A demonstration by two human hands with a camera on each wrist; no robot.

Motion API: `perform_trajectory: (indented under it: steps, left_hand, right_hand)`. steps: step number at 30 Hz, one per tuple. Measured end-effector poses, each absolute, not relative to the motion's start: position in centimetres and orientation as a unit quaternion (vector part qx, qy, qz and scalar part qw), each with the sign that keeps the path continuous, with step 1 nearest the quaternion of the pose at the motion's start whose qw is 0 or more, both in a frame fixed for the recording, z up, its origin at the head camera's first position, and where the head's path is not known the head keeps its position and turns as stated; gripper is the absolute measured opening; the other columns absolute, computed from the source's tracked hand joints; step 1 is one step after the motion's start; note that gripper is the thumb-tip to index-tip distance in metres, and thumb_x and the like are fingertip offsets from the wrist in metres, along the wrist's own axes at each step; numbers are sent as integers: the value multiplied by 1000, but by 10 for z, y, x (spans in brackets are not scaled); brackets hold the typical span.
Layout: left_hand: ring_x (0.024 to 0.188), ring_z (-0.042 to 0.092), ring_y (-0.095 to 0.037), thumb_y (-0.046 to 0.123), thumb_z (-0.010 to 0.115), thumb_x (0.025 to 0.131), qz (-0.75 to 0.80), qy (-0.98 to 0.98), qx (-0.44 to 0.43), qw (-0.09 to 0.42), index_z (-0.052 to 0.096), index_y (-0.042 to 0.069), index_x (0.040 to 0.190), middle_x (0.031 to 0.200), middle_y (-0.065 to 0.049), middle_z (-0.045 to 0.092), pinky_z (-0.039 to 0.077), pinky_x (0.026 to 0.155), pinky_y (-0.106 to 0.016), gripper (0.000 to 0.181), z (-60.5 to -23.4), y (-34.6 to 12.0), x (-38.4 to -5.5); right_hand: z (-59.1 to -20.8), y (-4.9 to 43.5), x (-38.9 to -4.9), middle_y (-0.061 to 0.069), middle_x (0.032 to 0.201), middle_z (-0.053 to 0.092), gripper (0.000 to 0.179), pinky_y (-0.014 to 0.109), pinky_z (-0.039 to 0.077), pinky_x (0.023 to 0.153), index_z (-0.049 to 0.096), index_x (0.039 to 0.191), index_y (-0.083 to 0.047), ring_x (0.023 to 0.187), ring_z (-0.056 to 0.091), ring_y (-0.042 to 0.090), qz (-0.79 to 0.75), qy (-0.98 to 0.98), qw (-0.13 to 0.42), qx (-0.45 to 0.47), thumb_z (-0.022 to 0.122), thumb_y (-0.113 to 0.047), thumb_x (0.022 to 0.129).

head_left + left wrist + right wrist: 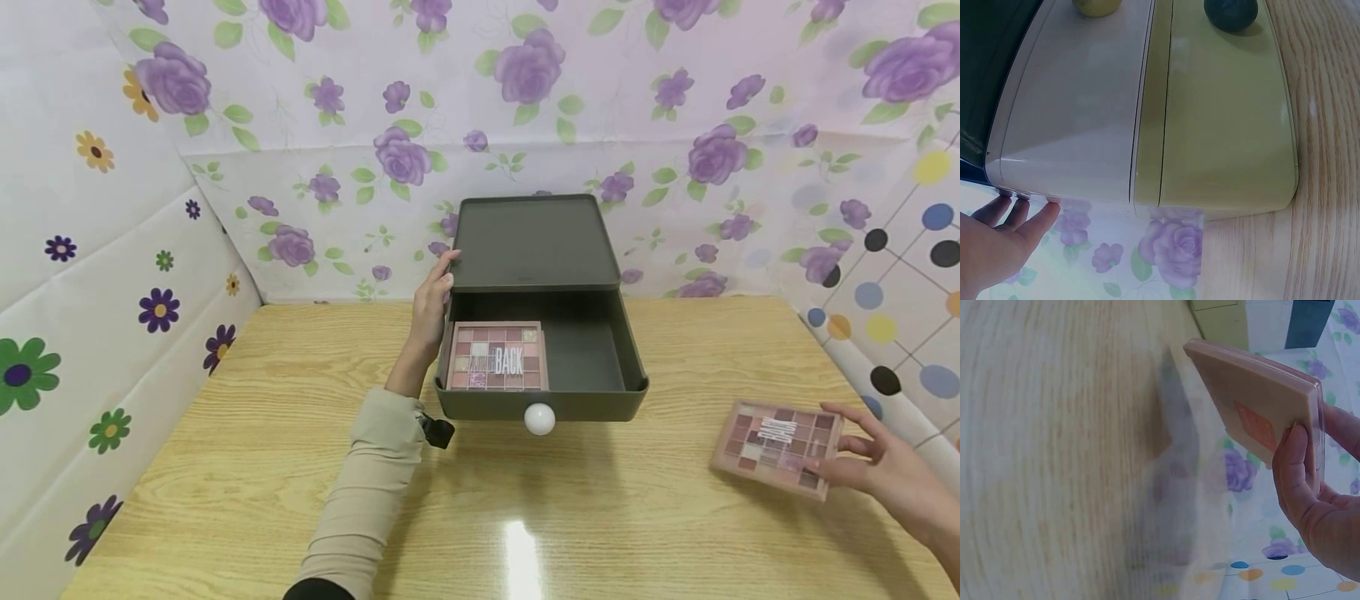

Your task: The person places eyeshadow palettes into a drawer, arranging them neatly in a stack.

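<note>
At the right of the head view, my right hand pinches an eyeshadow palette by its right edge, tilted above the table. The right wrist view shows the thumb against its pinkish-beige back, where there is an orange label. A dark grey drawer with a white round knob stands pulled out of a drawer organizer. Inside its left part lies another eyeshadow palette lettered "BACK". My left hand rests along the organizer's left side, fingers extended at the top edge.
In the left wrist view, a white drawer and a yellow one sit under the dark drawer, each with a round knob. Wood-grain table surrounds the organizer. Flowered cloth hangs behind it.
</note>
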State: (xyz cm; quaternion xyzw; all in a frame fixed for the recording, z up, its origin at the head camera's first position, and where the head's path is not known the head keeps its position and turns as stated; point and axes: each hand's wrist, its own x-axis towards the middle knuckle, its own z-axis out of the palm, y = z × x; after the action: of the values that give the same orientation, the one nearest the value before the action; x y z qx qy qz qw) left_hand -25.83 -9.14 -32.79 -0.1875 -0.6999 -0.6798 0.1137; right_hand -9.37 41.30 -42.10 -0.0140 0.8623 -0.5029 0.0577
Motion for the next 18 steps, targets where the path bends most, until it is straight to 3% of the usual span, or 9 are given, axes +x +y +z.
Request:
perform_trajectory:
  steps: [5, 11, 18]
  left_hand:
    - [80, 33, -11, 16, 33, 92, -681, -700, -185, 113, 39, -1, 136, 137, -11, 37, 28, 76, -24, 47, -328, -91, -259]
    - [102, 35, -13, 16, 33, 93, -682, -697, -187, 114, 39, -1, 136, 146, -12, 28, 29, 85, -24, 47, -329, -91, -258]
    - [109, 34, -14, 15, 32, 93, -683, -696, -190, 113, 38, -2, 136, 146, -13, 27, 29, 90, -25, 47, -329, -91, -258]
  right_hand:
    - [-416, 414, -95, -6, 86, 60, 71, 25, 48, 61, 28, 132, -43, 73, 61, 13, -566, 822, 46, -31, 52, 7, 87]
    - [-411, 418, -96, -5, 92, 63, 72, 25, 49, 62, 33, 136, -32, 77, 63, 13, -673, 735, 39, -72, 47, 16, 84]
    - [-405, 416, -99, -5, 103, 63, 71, 25, 50, 66, 33, 138, -27, 85, 63, 14, -724, 681, 40, -97, 43, 19, 85]
